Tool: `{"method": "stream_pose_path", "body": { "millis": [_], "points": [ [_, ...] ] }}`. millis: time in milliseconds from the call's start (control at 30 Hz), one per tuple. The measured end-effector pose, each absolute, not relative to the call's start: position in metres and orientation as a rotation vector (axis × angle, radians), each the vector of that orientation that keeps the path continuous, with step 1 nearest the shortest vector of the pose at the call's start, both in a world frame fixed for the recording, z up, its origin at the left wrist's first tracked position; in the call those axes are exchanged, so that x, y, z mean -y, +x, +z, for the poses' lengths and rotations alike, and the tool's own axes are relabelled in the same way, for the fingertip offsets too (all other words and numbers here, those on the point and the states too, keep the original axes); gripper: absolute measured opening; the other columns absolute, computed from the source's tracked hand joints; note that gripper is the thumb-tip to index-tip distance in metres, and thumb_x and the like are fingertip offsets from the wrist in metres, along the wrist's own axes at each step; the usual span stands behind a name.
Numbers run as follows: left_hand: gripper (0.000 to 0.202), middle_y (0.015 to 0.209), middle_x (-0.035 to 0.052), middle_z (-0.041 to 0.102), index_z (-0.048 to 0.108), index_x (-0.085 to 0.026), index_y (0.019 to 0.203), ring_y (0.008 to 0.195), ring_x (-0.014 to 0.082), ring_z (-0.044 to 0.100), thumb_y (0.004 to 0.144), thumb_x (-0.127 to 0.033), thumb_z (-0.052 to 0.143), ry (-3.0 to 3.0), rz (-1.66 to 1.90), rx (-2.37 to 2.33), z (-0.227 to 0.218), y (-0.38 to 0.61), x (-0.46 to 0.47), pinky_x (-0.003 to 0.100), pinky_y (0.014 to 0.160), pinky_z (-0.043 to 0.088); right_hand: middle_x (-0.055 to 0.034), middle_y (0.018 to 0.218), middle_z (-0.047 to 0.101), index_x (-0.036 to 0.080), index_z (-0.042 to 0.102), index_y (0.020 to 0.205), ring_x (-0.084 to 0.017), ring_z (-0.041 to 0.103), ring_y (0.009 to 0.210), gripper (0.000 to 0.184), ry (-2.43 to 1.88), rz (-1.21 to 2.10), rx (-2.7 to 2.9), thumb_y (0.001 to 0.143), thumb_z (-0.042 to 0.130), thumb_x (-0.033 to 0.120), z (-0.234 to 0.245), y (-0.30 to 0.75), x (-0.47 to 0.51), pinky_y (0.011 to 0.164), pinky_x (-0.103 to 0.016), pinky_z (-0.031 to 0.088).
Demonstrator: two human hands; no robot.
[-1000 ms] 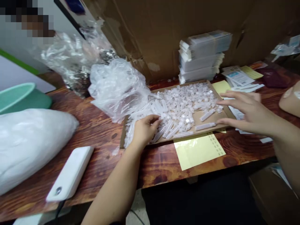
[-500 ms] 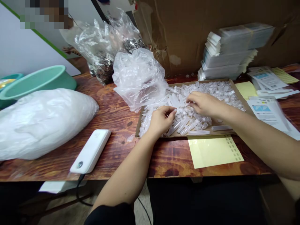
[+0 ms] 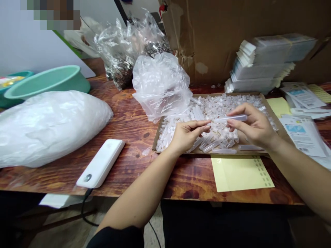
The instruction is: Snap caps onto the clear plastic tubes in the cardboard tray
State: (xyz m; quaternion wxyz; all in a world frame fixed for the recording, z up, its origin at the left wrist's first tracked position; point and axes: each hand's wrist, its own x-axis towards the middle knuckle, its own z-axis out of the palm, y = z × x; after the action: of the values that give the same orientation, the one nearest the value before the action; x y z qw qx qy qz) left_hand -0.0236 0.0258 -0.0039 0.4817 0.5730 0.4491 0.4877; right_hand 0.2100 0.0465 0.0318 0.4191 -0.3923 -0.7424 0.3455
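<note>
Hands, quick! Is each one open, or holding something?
Left hand: nearly pinched; can't tell if it holds anything.
Right hand: closed, holding a clear tube.

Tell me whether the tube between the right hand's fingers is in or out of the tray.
Out: the right hand holds the clear tube above the cardboard tray, not lying inside it.

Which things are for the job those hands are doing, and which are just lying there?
Probably for the job:
pale tube in the right hand
small clear pieces
cardboard tray

Probably just lying there:
white device with a cable
green basin
</note>
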Motion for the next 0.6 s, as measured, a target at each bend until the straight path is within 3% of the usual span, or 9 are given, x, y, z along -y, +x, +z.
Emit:
{"method": "stream_pose_path", "body": {
  "millis": [333, 467, 600],
  "points": [
    [0.019, 0.086, 0.0053, 0.078, 0.086, -0.023, 0.096, 0.068, 0.0117, 0.071, 0.083, -0.036, 0.082, 1.517, 1.223, -0.969, 0.008, -0.012, -0.007, 0.024, 0.066, 0.064, 0.0028, 0.069, 0.063, 0.022, 0.063, 0.091, -0.012, 0.058, 0.056, 0.027, -0.871, 1.251, 1.790, 0.089, 0.075, 0.046, 0.030, 0.220, -0.032, 0.051, -0.026, 0.047],
    [0.032, 0.086, 0.0048, 0.077, 0.085, -0.021, 0.093, 0.063, 0.0124, 0.069, 0.074, -0.046, 0.089, 1.235, 1.163, -0.913, 0.018, -0.009, 0.003, 0.027, 0.057, 0.064, 0.0035, 0.067, 0.065, 0.025, 0.057, 0.091, -0.012, 0.058, 0.051, 0.031, -0.782, 1.515, 1.630, 0.089, 0.076, 0.049, 0.031, 0.218, -0.022, 0.045, -0.026, 0.045],
    [0.040, 0.069, 0.0006, 0.071, 0.080, -0.019, 0.083, 0.054, 0.0091, 0.061, 0.064, -0.051, 0.094, 0.887, 1.123, -0.855, 0.023, -0.007, 0.006, 0.022, 0.050, 0.058, 0.0040, 0.068, 0.065, 0.025, 0.053, 0.091, -0.011, 0.056, 0.051, 0.026, -0.690, 1.444, 1.575, 0.095, 0.071, 0.043, 0.026, 0.201, -0.006, 0.044, -0.024, 0.042]
  ]
}}
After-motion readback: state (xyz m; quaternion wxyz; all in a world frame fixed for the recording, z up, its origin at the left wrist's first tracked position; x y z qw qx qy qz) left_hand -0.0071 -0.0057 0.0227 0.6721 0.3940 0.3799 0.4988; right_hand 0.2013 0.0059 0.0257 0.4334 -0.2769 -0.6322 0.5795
